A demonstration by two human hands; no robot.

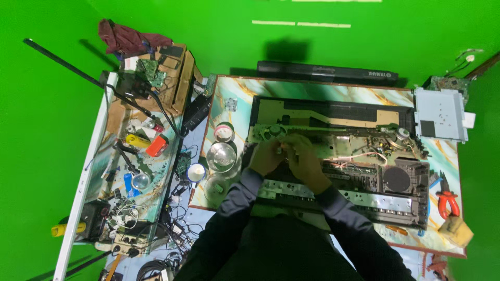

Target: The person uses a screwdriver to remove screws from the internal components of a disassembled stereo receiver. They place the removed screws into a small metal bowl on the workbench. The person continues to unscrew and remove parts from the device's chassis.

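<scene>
An opened electronic keyboard chassis (364,182) lies across the marble-patterned table (239,96), its metal frame, wiring and round speaker (397,178) exposed. A long green circuit board (323,136) runs along its upper part. My left hand (266,156) and my right hand (304,158) are close together at the left end of that board, fingers curled around a small part (280,149) that I cannot make out. Both dark sleeves reach in from the bottom.
Red-handled pliers (447,202) and a tan block (456,231) lie at the table's right edge. A grey metal plate (440,114) sits at the far right corner. A tape roll (224,131) and round glass lids (221,156) stand left of the chassis. A cluttered side bench (138,156) holds tools, boards and cables.
</scene>
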